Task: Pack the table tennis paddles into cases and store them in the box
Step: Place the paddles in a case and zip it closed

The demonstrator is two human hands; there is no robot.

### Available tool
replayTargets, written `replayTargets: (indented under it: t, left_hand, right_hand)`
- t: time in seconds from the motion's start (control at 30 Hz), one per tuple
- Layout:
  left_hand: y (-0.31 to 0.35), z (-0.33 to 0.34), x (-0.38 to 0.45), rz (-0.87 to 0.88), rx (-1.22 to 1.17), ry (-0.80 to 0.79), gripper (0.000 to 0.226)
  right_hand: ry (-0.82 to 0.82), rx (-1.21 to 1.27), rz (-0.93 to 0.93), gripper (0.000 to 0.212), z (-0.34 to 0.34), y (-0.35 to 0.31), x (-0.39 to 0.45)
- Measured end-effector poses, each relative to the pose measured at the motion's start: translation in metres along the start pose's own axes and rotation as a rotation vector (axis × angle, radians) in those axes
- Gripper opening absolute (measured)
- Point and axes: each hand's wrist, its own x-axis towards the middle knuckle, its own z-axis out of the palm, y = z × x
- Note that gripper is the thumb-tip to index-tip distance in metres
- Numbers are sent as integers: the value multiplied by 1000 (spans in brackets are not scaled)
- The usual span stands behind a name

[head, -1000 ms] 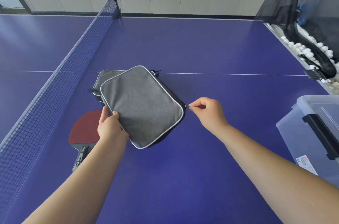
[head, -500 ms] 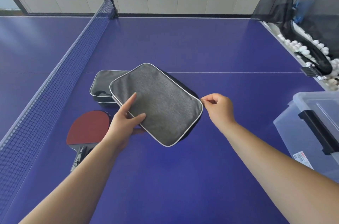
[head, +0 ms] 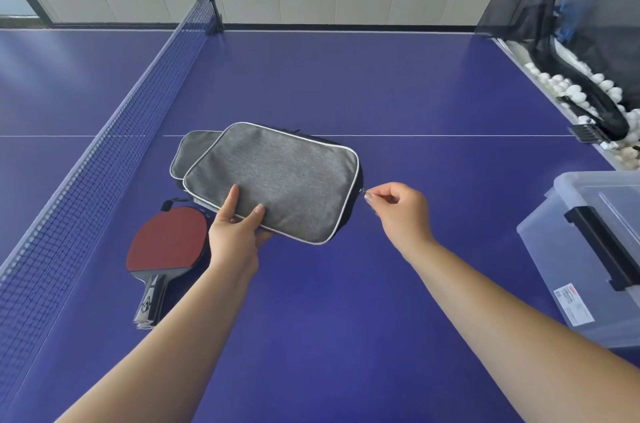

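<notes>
Gripping case [head: 277, 180] near edge: left hand [head: 235, 235] | right hand [head: 398, 211] pinching zipper pull [head: 364, 193] | paddle [head: 166, 242] beside

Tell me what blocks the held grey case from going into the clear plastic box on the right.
The box has its lid on, with a black latch across it. Only bare table lies between the grey case and the box.

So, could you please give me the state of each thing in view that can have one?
Top grey case: flat on the table, overlapping the second case, steadied by the left hand.
Zipper pull: pinched by the right hand at the case's right edge.
Second grey case: lying partly underneath.
Red paddle: unpacked, flat on the table.
Clear box: lid on.
</notes>
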Motion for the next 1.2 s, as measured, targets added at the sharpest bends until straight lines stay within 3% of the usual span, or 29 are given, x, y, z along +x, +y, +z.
replayTargets:
  t: [0.2, 0.47, 0.57, 0.7, 0.83, 1.0, 1.2]
  left_hand:
    - [-2, 33, -3, -44, -155, 162, 66]
    - [-9, 62, -7, -125, -221, 252, 67]
    - [-11, 51, 0, -139, -155, 177, 65]
    - [-13, 28, 14, -123, 44, 29, 62]
    - [-25, 12, 18, -137, 305, -142, 60]
    - [-42, 4, 20, -207, 543, -361, 82]
    - [-75, 20, 23, -260, 718, -550, 102]
  right_hand:
    - [-22, 23, -20, 5, 16, 2, -19]
    - [-22, 112, -47, 4, 31, -2, -31]
    - [-52, 105, -52, 6, 24, 3, -29]
    - [75, 44, -36, 4, 12, 22, -19]
    - [66, -99, 37, 20, -2, 48, -7]
    - [-36, -211, 137, 40, -15, 79, -5]
    - [-113, -276, 258, 48, -21, 121, -8]
